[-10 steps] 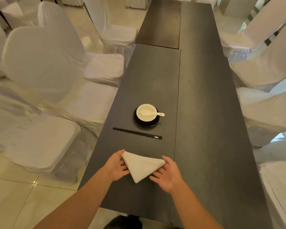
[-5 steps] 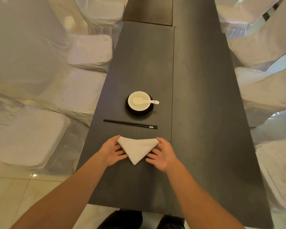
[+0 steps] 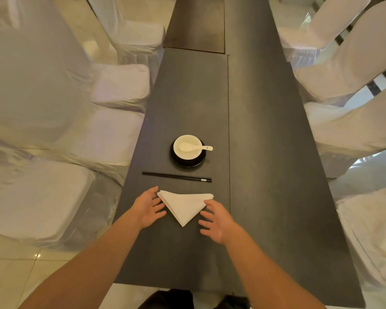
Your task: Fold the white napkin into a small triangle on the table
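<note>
The white napkin (image 3: 184,206) lies flat on the dark grey table (image 3: 265,175) as a small triangle, long edge away from me, tip pointing toward me. My left hand (image 3: 148,208) rests at its left side, fingers spread, fingertips at the left corner and edge. To the right, my right hand (image 3: 216,220) has its fingers apart; the fingertips sit at or just off the napkin's right edge. Neither hand grips the cloth.
Black chopsticks (image 3: 176,176) lie crosswise just beyond the napkin. Behind them a white bowl with a white spoon (image 3: 188,147) stands on a black saucer (image 3: 187,161). White-covered chairs line both sides, such as one at the left (image 3: 42,197). The table's near edge is below my forearms.
The napkin was turned so its long edge lies square to the table. Both hands then loosened and drew slightly back toward me, the right one coming off the cloth.
</note>
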Motion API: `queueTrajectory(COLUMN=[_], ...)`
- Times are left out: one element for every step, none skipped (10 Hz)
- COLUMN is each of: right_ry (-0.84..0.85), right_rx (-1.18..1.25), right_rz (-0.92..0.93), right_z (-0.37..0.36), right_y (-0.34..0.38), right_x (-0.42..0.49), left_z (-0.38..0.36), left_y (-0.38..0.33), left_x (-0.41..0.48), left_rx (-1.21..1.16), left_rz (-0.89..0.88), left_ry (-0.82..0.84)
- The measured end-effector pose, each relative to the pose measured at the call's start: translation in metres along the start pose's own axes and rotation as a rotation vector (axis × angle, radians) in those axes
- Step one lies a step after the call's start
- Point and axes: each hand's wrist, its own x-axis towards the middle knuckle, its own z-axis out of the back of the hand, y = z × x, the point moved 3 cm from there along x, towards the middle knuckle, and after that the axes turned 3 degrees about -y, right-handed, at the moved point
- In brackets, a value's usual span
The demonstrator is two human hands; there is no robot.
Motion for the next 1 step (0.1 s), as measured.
queueTrajectory(right_ry=[-0.014], right_rx=[-0.095], right_rz=[0.051], right_z=[0.0017], right_y=[0.0018], right_x=[-0.0118], left_z=[0.0017], left_y=[-0.0037], left_x=[-0.0075], left_rx=[0.024], left_rz=[-0.019], left_ry=[-0.009])
